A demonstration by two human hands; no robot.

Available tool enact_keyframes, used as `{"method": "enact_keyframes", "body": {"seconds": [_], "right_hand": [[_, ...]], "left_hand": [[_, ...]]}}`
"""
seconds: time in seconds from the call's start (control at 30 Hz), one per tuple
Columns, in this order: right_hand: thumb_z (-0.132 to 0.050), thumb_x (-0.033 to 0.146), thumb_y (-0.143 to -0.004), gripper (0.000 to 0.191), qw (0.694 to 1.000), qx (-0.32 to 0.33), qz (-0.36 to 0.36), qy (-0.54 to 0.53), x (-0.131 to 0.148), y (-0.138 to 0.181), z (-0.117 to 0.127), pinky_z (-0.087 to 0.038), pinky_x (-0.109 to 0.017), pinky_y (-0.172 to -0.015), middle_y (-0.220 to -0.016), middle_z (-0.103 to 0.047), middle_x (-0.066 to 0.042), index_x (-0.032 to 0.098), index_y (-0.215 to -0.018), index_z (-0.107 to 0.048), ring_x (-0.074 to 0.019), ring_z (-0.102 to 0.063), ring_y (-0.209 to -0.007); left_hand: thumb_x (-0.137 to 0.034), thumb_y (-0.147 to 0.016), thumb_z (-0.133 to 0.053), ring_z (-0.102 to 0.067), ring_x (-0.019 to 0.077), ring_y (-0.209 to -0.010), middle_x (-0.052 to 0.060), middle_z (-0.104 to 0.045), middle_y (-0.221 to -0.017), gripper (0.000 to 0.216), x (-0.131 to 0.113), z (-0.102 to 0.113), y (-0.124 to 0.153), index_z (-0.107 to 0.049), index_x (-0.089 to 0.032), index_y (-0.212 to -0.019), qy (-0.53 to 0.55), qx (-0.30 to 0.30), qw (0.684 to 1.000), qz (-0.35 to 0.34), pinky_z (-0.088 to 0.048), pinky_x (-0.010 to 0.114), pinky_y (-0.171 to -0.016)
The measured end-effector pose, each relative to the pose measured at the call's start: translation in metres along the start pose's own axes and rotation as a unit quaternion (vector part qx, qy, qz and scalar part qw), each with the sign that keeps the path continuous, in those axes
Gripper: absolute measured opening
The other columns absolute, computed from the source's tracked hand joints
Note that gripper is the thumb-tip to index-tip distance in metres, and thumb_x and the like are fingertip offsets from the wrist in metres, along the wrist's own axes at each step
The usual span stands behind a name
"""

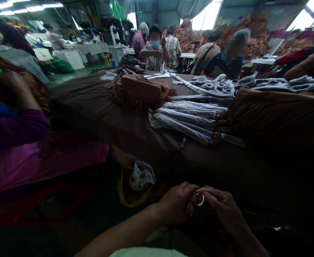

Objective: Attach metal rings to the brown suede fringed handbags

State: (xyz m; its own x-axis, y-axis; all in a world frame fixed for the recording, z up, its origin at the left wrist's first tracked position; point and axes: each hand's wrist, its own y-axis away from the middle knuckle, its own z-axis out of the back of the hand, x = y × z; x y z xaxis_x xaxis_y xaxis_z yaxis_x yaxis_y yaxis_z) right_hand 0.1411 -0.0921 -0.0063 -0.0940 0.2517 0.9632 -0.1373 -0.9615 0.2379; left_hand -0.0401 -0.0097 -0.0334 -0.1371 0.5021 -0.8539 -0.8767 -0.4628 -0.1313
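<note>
Low in the view, over my lap, both hands meet at a shiny gold-coloured metal ring (200, 200). My left hand (176, 202) is closed, its fingers curled beside the ring around something dark that I cannot make out. From the other side, my right hand (221, 204) pinches the ring between thumb and fingers. Deep shadow hides whatever hangs below the hands.
A dark-covered table (135, 132) stands ahead, bearing plastic-wrapped straps (183, 119), a brown fringed bag (143, 89) and a fringed brown pile (280, 110). Below its edge sits a yellow-rimmed container (134, 203) with a white plastic bag (143, 176). A purple-sleeved co-worker (17, 126) is close at left.
</note>
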Motion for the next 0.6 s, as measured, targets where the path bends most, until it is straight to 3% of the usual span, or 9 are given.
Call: {"method": "enact_keyframes", "body": {"seconds": [0.2, 0.6], "right_hand": [[-0.073, 0.046, -0.072, 0.032, 0.998, -0.047, -0.019, -0.036, -0.005, -0.001, -0.009, -0.051, -0.036, -0.084, -0.099, -0.072, -0.008, 0.023, -0.094, -0.077, -0.0276, -0.064, -0.094], [-0.073, 0.045, -0.073, 0.030, 0.997, -0.040, -0.039, -0.056, -0.004, 0.001, -0.013, -0.050, -0.032, -0.080, -0.092, -0.072, -0.006, 0.022, -0.092, -0.077, -0.0249, -0.065, -0.089]], "left_hand": [[-0.008, -0.072, -0.054, -0.056, 0.0200, -0.094, 0.007, -0.055, -0.106, 0.054, -0.003, 0.004, -0.001, -0.046, -0.019, -0.123, 0.003, -0.006, 1.000, 0.028, -0.049, 0.030, -0.080], [-0.009, -0.073, -0.054, -0.056, 0.0197, -0.093, 0.007, -0.055, -0.105, 0.051, -0.005, 0.001, -0.001, -0.046, -0.019, -0.122, -0.004, 0.006, 0.999, 0.039, -0.048, 0.029, -0.079]]}}
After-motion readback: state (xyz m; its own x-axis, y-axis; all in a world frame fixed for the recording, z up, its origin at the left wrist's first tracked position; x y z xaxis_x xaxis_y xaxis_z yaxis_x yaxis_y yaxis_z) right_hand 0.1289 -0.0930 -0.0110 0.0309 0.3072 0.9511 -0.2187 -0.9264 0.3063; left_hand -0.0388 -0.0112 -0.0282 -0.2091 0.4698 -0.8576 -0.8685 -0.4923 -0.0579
